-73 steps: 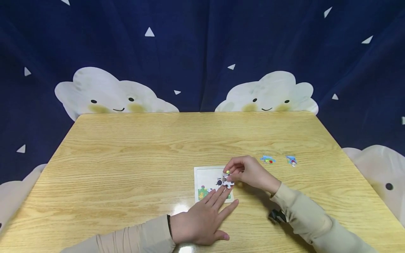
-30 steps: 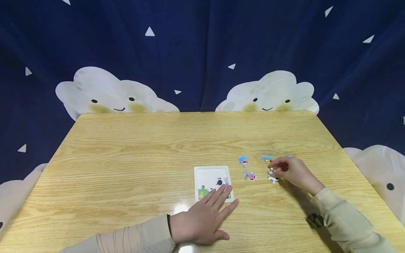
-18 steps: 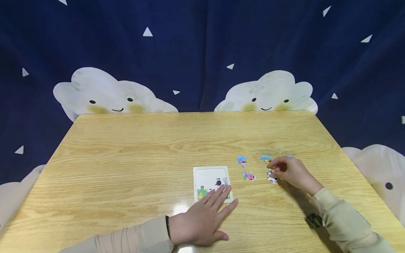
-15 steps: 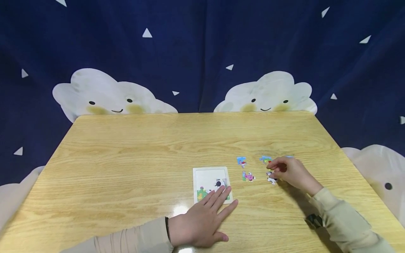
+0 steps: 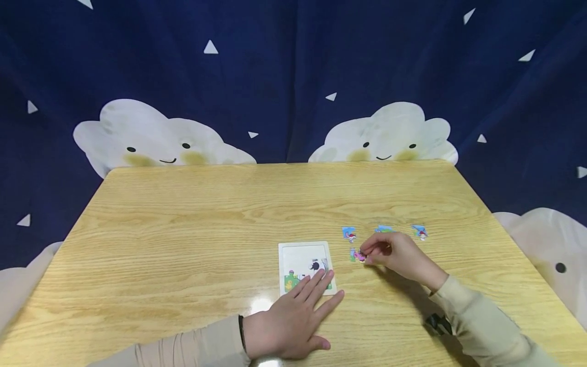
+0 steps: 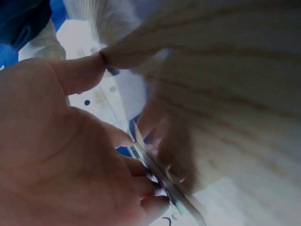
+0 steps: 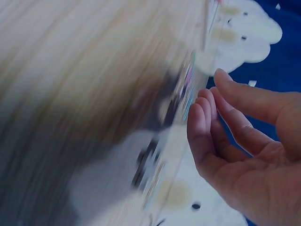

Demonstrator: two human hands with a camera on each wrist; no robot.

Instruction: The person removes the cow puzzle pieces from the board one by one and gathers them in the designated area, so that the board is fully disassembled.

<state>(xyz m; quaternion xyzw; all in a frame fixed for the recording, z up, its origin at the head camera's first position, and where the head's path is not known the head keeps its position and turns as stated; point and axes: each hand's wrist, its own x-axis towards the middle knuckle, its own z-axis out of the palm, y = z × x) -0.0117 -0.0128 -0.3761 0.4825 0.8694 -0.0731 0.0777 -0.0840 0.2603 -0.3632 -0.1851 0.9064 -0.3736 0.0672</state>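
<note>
Fingers straight, the left hand rests on the frame, presumably steadying it, as the right grip, tips parted, hangs by the pink piece on the worktop just right.

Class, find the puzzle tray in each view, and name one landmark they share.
Head: puzzle tray, below centre, left hand resting on it.
Left wrist: lower centre, an edge-on, slanting strip.
Right wrist: perhaps the thin strip at top; too blurred to confirm.
Shared landmark: wood-grain table.
</note>
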